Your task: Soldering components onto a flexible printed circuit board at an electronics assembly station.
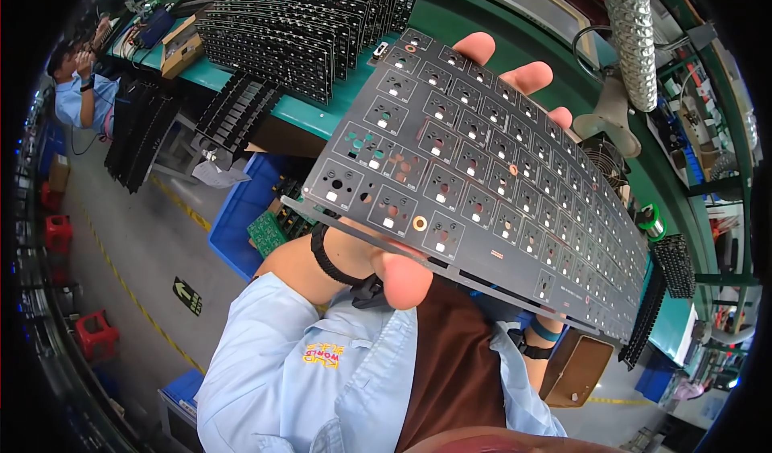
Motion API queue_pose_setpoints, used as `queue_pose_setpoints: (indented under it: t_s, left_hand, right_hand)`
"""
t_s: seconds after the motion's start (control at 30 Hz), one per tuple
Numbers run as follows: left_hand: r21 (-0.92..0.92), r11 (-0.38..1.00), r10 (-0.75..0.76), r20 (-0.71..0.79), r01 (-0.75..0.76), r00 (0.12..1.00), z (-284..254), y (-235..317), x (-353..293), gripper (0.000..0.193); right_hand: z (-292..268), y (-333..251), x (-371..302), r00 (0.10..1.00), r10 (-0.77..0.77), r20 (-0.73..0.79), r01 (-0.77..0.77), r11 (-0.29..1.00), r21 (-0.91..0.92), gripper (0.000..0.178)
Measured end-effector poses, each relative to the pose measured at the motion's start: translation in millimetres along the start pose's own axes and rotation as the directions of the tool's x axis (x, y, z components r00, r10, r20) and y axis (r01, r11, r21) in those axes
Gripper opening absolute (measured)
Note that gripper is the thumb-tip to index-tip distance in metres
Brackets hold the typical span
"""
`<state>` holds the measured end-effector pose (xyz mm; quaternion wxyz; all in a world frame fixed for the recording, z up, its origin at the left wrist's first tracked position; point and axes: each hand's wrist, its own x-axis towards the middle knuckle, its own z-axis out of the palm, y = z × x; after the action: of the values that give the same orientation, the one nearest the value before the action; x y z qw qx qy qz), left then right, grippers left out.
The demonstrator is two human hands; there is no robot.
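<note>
A long black keyboard circuit board [490, 248], printed with rows of key outlines, is held up in front of me, tilted. My left hand [404, 280] is closed around its left part: the thumb presses at the near edge and fingertips curl over the far edge. Below that near edge runs a thin grey strip, perhaps a second layer; I cannot tell. My right hand is hidden behind the board's right end; only the right wrist [540, 342], with a teal band and a dark watch, shows beneath it.
Many black circuit boards [269, 51] stand upright in a row on the green bench [310, 114]. A blue bin [241, 200] holds green boards. A silver duct [630, 43] hangs at the right, near a solder spool [653, 223]. A co-worker [87, 91] sits far left.
</note>
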<state>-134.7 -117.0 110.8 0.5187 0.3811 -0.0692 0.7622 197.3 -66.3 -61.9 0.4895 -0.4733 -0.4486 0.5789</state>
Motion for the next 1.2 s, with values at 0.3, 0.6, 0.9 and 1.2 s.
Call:
queue_pose_setpoints:
  t_s: [0.3, 0.6, 0.9, 1.2]
  left_hand:
    - [-0.176, 0.983, -0.052, -0.047, 0.043, 0.998, 19, -7, 7, 0.080]
    - [0.283, 0.958, 0.030, 0.052, -0.044, 0.998, 21, -5, 26, 0.097]
    - [0.454, 0.890, 0.093, -0.107, -0.034, 0.990, 15, -55, 39, 0.129]
    - [0.442, 0.896, 0.097, -0.116, -0.036, 0.988, 22, -48, 39, 0.128]
  right_hand:
    - [-22, -14, -133, 0.949, -0.079, 0.305, 0.208, 0.883, -0.420, 0.027]
    - [29, -125, -14, 0.230, -0.280, 0.932, 0.588, 0.803, 0.097, 0.020]
    - [19, -242, -39, 0.217, -0.745, 0.631, 0.594, 0.614, 0.520, 0.062]
    - [47, -276, -28, 0.064, -0.708, 0.703, 0.573, 0.603, 0.555, 0.065]
